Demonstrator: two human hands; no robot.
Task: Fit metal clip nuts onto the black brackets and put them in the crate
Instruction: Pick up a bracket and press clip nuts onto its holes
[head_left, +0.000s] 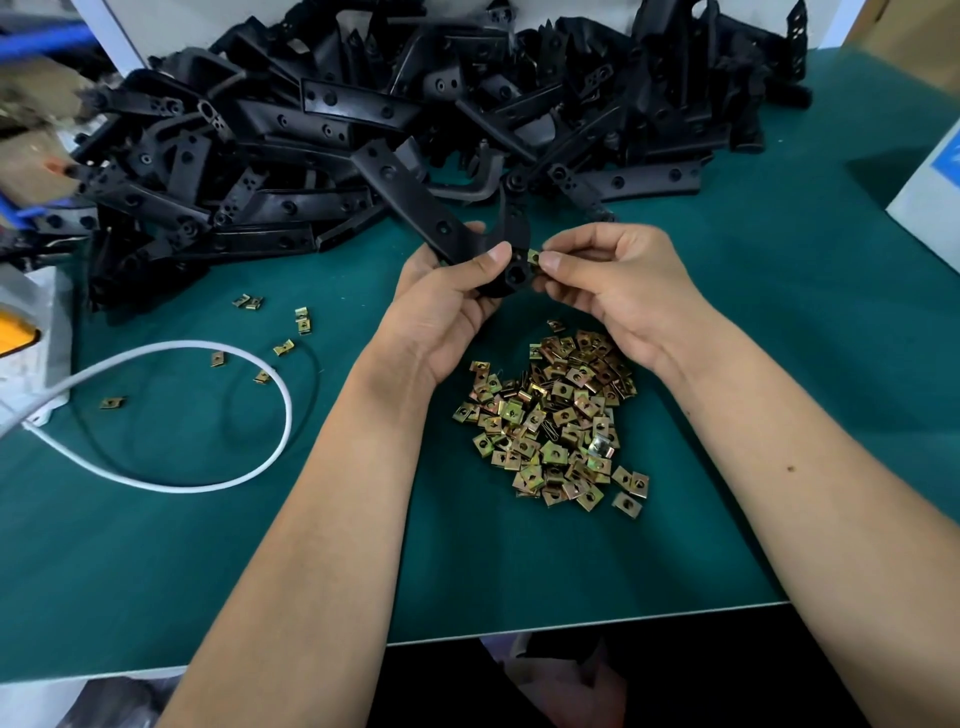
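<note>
Above a green surface (727, 364), the left hand (447, 301) gripped a black bracket (467, 244), thumb curled over its bend. The right hand (618, 291) pinched a clip nut (533, 255) against the bracket's end. A heap of nuts (556, 410) lay just below the hands, a few strays near a white cable (249, 467). More brackets (363, 119) were piled behind.
</note>
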